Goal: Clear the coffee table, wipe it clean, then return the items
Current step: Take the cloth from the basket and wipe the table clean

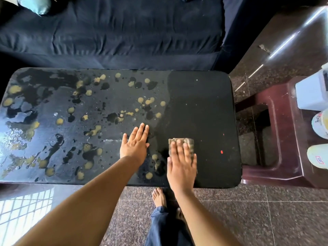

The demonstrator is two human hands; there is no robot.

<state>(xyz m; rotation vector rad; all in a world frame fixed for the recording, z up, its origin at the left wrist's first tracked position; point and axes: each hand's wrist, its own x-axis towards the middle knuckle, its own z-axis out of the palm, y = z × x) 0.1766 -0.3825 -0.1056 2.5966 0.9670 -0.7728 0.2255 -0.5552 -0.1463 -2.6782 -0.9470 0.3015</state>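
- Nearest us: two bare feet [158, 196] on the speckled floor [266, 219], right at the near edge of the counter [204, 103].
- One cloth [188, 142], a folded greyish pad, sits on the near right part of the counter. Our right hand [181, 167] lies flat on top of it, fingers [179, 148] straight and close together. They're pressing down, not curled round it.
- Our left hand [134, 146] is just beside it, palm down on the bare counter, fingers a little spread and holding nothing. Looks like it's bracing us.
- We reckon we're mid-wipe. The right third reads matte and clean, while the rest is wet and dotted with yellowish blotches [15, 88]. There are too many to count cleanly, dozens for sure. There are also two tiny red specks [221, 152] on the clean side.
- To do this bit well, we'd press with a flat palm and overlap strokes from the clean edge leftwards. We'd refold the cloth once it loads up so nothing smears back. The puddles at the left end probably need several passes.
- Off the right end there's one maroon stool [284, 139] carrying one white box [310, 96] and two pale tubs [319, 125], partly cut off by the frame. That's probably the stuff to put back later.
- Furthest away: one dark blue sofa [115, 32] with one teal cushion [33, 4] in its corner.
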